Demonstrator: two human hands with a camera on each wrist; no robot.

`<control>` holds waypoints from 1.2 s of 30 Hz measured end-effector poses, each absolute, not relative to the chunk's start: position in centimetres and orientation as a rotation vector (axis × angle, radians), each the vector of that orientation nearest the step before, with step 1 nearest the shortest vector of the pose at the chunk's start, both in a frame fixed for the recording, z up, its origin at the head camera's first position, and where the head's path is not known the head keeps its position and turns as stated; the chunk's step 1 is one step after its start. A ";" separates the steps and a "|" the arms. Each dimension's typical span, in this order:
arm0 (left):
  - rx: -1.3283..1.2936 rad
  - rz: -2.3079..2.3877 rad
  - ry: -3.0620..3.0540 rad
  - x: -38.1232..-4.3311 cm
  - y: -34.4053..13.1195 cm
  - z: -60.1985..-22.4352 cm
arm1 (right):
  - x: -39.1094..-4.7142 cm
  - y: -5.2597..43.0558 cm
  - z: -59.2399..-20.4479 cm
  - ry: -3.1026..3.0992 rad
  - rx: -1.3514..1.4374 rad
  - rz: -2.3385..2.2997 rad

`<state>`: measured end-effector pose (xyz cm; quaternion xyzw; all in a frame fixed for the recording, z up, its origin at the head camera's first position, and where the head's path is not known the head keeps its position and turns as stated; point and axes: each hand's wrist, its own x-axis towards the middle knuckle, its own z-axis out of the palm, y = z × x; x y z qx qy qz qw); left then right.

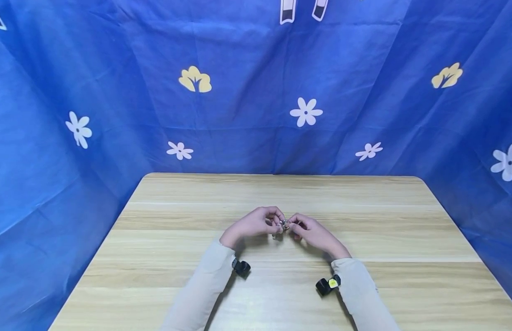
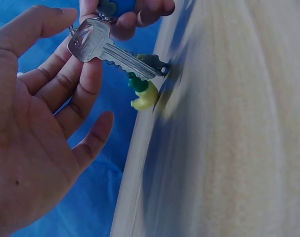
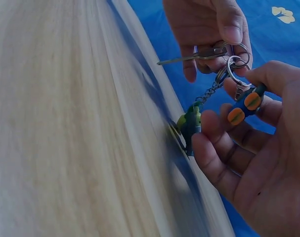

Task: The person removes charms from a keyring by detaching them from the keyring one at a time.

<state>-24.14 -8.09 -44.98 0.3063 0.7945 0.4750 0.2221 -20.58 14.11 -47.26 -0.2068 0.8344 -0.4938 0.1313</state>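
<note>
A silver key hangs on a small metal ring, which my left hand pinches between thumb and fingers. Linked to it is a second ring, close to the thumb of my right hand. That hand holds a keychain charm, blue with orange feet, between its thumb and fingers. From a short chain dangles another charm, dark green and yellow, just over the tabletop. Both hands are raised slightly above the table, fingertips nearly meeting. Fingers partly hide the ring joints.
A light wood-grain table spreads beneath both hands. Blue cloth with white and yellow flower prints surrounds its back and sides. Black wrist cameras sit on the left sleeve and the right sleeve.
</note>
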 end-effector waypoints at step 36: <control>0.898 1.303 2.194 -23.5 -7.9 -44.6 | -20.3 14.4 -45.7 2.299 -0.507 -1.778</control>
